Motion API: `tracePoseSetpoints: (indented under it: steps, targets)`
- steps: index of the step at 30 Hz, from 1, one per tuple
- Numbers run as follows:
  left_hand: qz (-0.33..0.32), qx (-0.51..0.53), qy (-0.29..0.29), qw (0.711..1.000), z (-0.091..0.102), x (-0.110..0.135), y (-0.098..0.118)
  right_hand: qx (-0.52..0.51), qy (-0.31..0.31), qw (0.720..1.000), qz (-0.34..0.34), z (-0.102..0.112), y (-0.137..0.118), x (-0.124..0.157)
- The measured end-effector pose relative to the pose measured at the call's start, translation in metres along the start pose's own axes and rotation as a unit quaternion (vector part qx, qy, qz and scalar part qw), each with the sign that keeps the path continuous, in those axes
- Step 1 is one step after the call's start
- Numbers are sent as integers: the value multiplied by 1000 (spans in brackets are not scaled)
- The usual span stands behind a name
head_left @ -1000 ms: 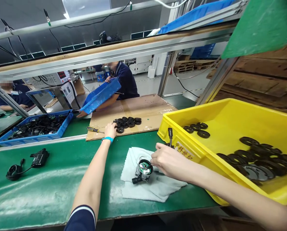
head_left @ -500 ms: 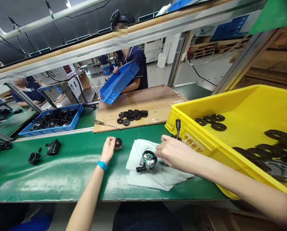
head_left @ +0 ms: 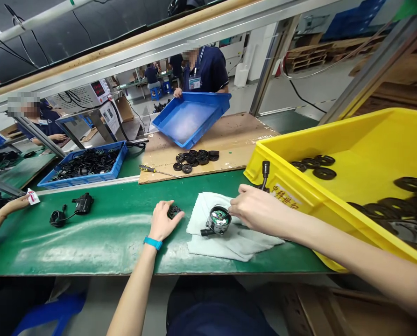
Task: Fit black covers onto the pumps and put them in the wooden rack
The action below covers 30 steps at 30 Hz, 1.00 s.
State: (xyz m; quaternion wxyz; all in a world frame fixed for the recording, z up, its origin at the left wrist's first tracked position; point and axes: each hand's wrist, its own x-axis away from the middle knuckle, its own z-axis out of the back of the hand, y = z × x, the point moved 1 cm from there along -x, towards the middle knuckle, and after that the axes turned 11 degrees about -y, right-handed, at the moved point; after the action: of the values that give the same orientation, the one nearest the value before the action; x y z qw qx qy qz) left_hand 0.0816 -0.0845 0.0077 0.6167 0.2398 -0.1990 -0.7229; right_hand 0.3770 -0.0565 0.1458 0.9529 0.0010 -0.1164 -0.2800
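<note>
A small black ridged disc (head_left: 174, 212) lies on the green table. My left hand (head_left: 162, 221) is over it with fingers and thumb spread apart, the disc showing between them. On a pale cloth (head_left: 201, 248) stands a round metal housing (head_left: 219, 227), its open top showing a green circuit board (head_left: 218, 216). My right hand (head_left: 252, 205) is closed at the housing's right rim, pinching a black cable (head_left: 228, 214) that enters it. Beyond that hand, a black plug connector (head_left: 265, 169) sticks up.
A yellow bin (head_left: 301, 172) with black rings stands at right. Black discs (head_left: 194, 158) and a screwdriver (head_left: 154, 169) lie on cardboard (head_left: 229, 161). A co-worker opposite tilts a blue tray (head_left: 203, 105). Another person's hand (head_left: 19, 204) reaches in from the left, near a black cabled part (head_left: 83, 204).
My left hand has loosened from the disc, its fingers now spread. The co-worker's blue tray has turned to show its inside. Another hand has come in at left with a small white packet.
</note>
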Motion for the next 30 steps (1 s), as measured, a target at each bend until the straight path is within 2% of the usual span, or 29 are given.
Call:
tracePoseSetpoints:
  steps: [3,6,9,13,16,20,23,26,30]
  targets:
    - [-20,-82,-43,996,-3,7,6,-3,10,1000,5,0,0,0]
    - [-39,-68,-58,995,-2,11,5,0,-3,1000,-2,1,0,0]
    - [-55,-36,-55,996,-2,14,1,7,-12,1000,-3,3,-1,0]
    - [-25,-39,-31,998,0,16,2,20,-30,999,-12,5,0,-1]
    - [-28,21,-11,999,6,17,25,29,-57,998,-16,8,-1,-2]
    - [-99,166,14,981,17,19,85,36,-83,996,-12,12,-2,-3]
    - [-148,198,5,969,19,15,123,35,-82,996,-9,11,-2,-4]
    - [-179,197,-7,964,13,7,137,32,-70,997,0,8,-1,-3]
    - [-189,196,-18,962,4,1,138,35,-72,997,5,5,0,-2]
